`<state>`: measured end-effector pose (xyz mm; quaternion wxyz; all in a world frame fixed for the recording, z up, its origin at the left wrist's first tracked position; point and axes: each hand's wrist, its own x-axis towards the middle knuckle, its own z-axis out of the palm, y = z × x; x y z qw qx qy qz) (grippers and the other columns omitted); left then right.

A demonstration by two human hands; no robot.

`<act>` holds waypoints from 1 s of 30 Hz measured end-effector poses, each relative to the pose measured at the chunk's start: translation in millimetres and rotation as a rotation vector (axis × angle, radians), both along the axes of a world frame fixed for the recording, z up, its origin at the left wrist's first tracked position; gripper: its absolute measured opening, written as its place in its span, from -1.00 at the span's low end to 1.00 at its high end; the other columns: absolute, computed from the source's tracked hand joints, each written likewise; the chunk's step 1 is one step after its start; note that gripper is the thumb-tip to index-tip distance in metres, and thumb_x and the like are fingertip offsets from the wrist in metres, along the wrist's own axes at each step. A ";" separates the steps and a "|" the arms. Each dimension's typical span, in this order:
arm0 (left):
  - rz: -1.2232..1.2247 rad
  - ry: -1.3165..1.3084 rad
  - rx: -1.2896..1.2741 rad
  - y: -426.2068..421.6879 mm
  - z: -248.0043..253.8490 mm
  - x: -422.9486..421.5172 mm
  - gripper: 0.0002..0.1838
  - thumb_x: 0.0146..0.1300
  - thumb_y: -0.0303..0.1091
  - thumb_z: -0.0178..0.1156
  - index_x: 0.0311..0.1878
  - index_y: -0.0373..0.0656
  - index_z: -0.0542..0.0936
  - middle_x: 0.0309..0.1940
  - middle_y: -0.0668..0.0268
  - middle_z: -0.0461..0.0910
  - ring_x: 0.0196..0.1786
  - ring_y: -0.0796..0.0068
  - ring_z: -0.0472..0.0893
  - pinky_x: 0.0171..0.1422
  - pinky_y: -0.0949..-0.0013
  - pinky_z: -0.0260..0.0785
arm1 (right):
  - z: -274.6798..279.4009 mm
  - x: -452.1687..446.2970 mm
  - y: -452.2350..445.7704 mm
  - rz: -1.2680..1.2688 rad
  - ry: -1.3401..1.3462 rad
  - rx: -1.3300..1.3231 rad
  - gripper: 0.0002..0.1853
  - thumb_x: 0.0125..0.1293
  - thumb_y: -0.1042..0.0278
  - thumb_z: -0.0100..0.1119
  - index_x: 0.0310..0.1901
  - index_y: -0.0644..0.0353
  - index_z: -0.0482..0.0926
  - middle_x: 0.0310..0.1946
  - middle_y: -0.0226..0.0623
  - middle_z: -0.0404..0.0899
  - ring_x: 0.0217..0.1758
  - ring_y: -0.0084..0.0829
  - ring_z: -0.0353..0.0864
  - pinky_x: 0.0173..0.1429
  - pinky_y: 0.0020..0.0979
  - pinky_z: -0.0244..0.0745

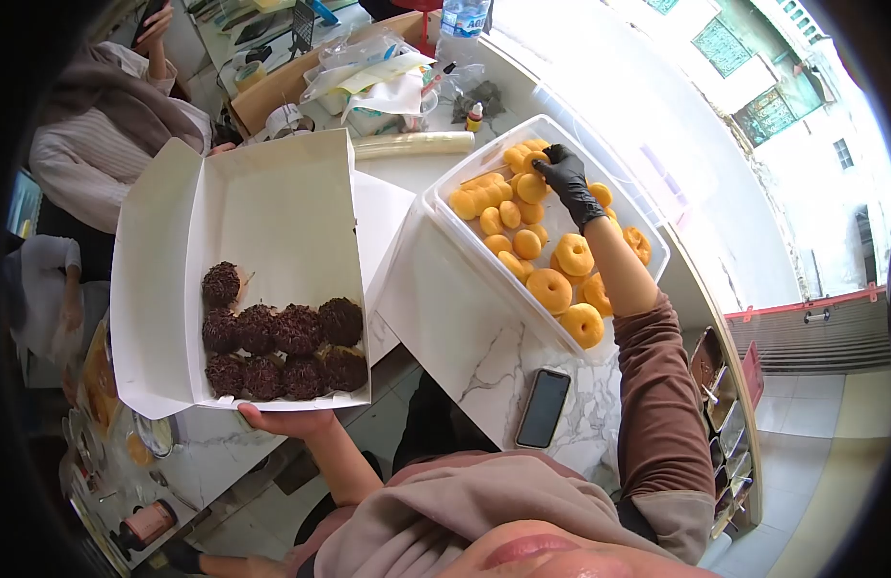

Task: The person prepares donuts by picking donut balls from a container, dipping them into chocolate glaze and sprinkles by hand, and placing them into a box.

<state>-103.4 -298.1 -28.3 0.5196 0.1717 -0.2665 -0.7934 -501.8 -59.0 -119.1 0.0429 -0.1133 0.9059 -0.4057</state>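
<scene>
Left of centre in the frame, an open white box (272, 188) held chocolate-coated balls (296, 329), one alone above two packed rows, with a flap (158, 279) spread out to the left. Under its lower edge, the bare left hand (296, 422) held the box up, its fingers mostly hidden beneath. At the upper right of centre, the black-gloved right hand (566, 178) reached into a clear plastic tub (465, 237), its fingers drawn narrow at a small round doughnut (532, 162); whether they gripped it could not be told. Beside that lay a twisted pastry (479, 196), and toward the tub's lower end, golden ring doughnuts (574, 253). The tub stood on a marbled counter (455, 308), where a phone (544, 409) lay below it in the frame. At upper centre, a pale roll (414, 144) lay near a small red-capped bottle (474, 118), with plastic bags (368, 82) farther up. Another person (128, 125) was at the upper left.
</scene>
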 end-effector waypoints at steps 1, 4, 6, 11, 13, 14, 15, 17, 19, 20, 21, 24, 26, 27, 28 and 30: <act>0.006 -0.004 -0.005 2.1 1.6 -0.3 -0.32 0.08 0.16 -0.22 0.19 -0.07 0.08 0.16 0.21 0.12 0.17 0.13 0.18 0.19 0.05 0.05 | 7.6 1.9 4.4 0.020 -0.125 -0.223 -0.55 0.00 0.26 0.14 -0.08 0.32 0.37 -0.20 -0.10 0.46 -0.17 -0.30 0.48 -0.05 -0.42 0.38; -0.058 0.043 -0.048 11.9 8.2 1.5 -0.32 0.08 0.15 -0.19 0.19 -0.09 0.09 0.15 0.20 0.13 0.16 0.13 0.19 0.19 0.06 0.05 | 50.5 28.4 31.1 0.109 -0.415 -0.776 -0.56 0.08 0.33 0.09 0.01 0.28 0.29 -0.13 -0.18 0.40 -0.14 -0.34 0.46 0.00 -0.44 0.38; -0.111 0.082 -0.060 22.0 14.7 4.1 -0.32 0.06 0.13 -0.14 0.19 -0.08 0.09 0.15 0.21 0.13 0.16 0.14 0.18 0.19 0.05 0.06 | 84.3 59.0 60.0 0.212 -0.505 -0.981 -0.56 0.12 0.39 0.06 0.05 0.24 0.25 -0.11 -0.22 0.36 -0.13 -0.34 0.45 0.03 -0.44 0.38; -0.189 0.144 -0.057 58.6 51.4 17.0 -0.32 0.03 0.08 -0.05 0.18 -0.07 0.12 0.14 0.21 0.15 0.16 0.14 0.19 0.19 0.04 0.07 | 149.9 159.5 160.7 0.336 0.152 -0.334 -0.58 0.17 0.40 -0.05 0.07 0.32 0.22 -0.05 -0.27 0.34 -0.04 -0.39 0.39 0.03 -0.52 0.30; -0.218 0.159 -0.054 82.5 69.2 29.2 -0.33 0.03 0.09 -0.05 0.17 -0.07 0.13 0.14 0.20 0.16 0.15 0.13 0.21 0.19 0.04 0.08 | 178.6 208.2 218.2 0.281 -0.310 -0.906 -0.58 0.18 0.42 -0.08 0.08 0.35 0.20 -0.04 -0.26 0.33 -0.04 -0.42 0.37 0.02 -0.51 0.30; -0.233 0.165 -0.052 96.1 77.9 36.8 -0.33 0.03 0.09 -0.06 0.17 -0.07 0.14 0.14 0.19 0.16 0.14 0.13 0.21 0.19 0.04 0.08 | 189.4 236.1 247.4 0.252 -0.535 -1.199 -0.58 0.18 0.42 -0.09 0.08 0.36 0.19 -0.04 -0.25 0.33 -0.04 -0.43 0.36 0.02 -0.51 0.30; -0.297 0.189 -0.061 111.0 85.4 47.2 -0.32 0.03 0.09 -0.07 0.17 -0.09 0.14 0.14 0.18 0.16 0.15 0.12 0.20 0.20 0.05 0.07 | 195.6 269.0 271.5 0.229 -0.162 -0.916 -0.59 0.20 0.39 -0.13 0.08 0.36 0.19 -0.05 -0.23 0.32 -0.03 -0.44 0.34 0.00 -0.53 0.31; -0.358 0.208 -0.105 149.8 99.5 60.5 -0.31 0.03 0.09 -0.07 0.17 -0.13 0.14 0.14 0.18 0.16 0.16 0.11 0.20 0.21 0.05 0.06 | 205.3 321.0 330.8 0.122 -0.148 -0.960 -0.60 0.22 0.37 -0.16 0.07 0.36 0.20 -0.07 -0.21 0.33 -0.04 -0.44 0.35 -0.01 -0.53 0.32; -0.414 0.207 -0.120 191.4 112.3 76.4 -0.28 0.02 0.10 -0.05 0.16 -0.19 0.15 0.13 0.15 0.18 0.16 0.10 0.20 0.23 0.04 0.02 | 216.5 377.3 393.4 0.057 -0.112 -0.887 -0.63 0.24 0.38 -0.21 0.06 0.35 0.21 -0.09 -0.21 0.34 -0.06 -0.48 0.37 -0.01 -0.52 0.32; -0.434 0.200 -0.116 209.8 115.0 84.9 -0.28 0.02 0.10 -0.05 0.16 -0.20 0.16 0.13 0.15 0.18 0.16 0.10 0.20 0.23 0.04 0.02 | 216.9 405.3 426.2 -0.047 -0.154 -0.843 -0.62 0.24 0.38 -0.18 0.07 0.35 0.21 -0.10 -0.24 0.36 -0.09 -0.51 0.39 -0.01 -0.49 0.33; -0.452 0.188 -0.114 228.4 116.8 92.0 -0.28 0.01 0.10 -0.04 0.15 -0.21 0.18 0.13 0.14 0.19 0.16 0.10 0.20 0.24 0.04 0.01 | 214.3 431.1 457.2 -0.032 0.084 -0.552 -0.60 0.22 0.36 -0.13 0.07 0.33 0.22 -0.10 -0.26 0.37 -0.09 -0.51 0.39 -0.02 -0.49 0.34; -0.469 0.199 -0.093 269.2 118.2 115.1 -0.29 -0.01 0.09 0.01 0.11 -0.26 0.23 0.10 0.12 0.24 0.14 0.12 0.24 0.24 0.05 0.03 | 203.7 498.1 534.4 -0.310 -0.225 -1.091 -0.60 0.14 0.37 0.00 0.04 0.23 0.28 -0.12 -0.31 0.40 -0.09 -0.53 0.41 -0.05 -0.54 0.36; -0.443 0.197 -0.027 284.7 111.5 118.0 -0.30 -0.01 0.07 0.02 0.10 -0.28 0.24 0.08 0.13 0.26 0.12 0.12 0.27 0.23 0.06 0.05 | 196.1 534.7 579.8 -0.373 -0.178 -0.946 -0.62 0.12 0.37 0.02 0.00 0.24 0.32 -0.15 -0.33 0.41 -0.14 -0.53 0.44 -0.07 -0.55 0.38; -0.463 0.219 -0.040 288.7 106.2 118.8 -0.29 -0.04 0.04 0.07 0.08 -0.30 0.25 0.07 0.11 0.28 0.10 0.12 0.30 0.22 0.09 0.08 | 190.2 548.8 605.5 -0.410 -0.168 -0.886 -0.63 0.10 0.38 0.05 -0.03 0.25 0.34 -0.19 -0.33 0.43 -0.17 -0.53 0.45 -0.10 -0.56 0.40; -0.464 0.218 -0.038 292.2 99.7 119.0 -0.29 -0.05 0.03 0.09 0.08 -0.30 0.25 0.07 0.10 0.27 0.10 0.12 0.30 0.22 0.10 0.09 | 186.7 561.3 626.6 -0.444 -0.162 -0.826 -0.64 0.07 0.39 0.08 -0.06 0.26 0.36 -0.22 -0.34 0.44 -0.19 -0.54 0.46 -0.12 -0.56 0.41; -0.437 0.253 -0.062 317.8 97.5 132.4 -0.29 -0.08 0.01 0.12 0.07 -0.30 0.25 0.07 0.09 0.27 0.09 0.12 0.30 0.21 0.11 0.11 | 169.1 586.1 667.6 -0.485 -0.125 -0.637 -0.67 -0.03 0.46 0.15 -0.16 0.27 0.43 -0.31 -0.35 0.47 -0.23 -0.57 0.45 -0.11 -0.57 0.41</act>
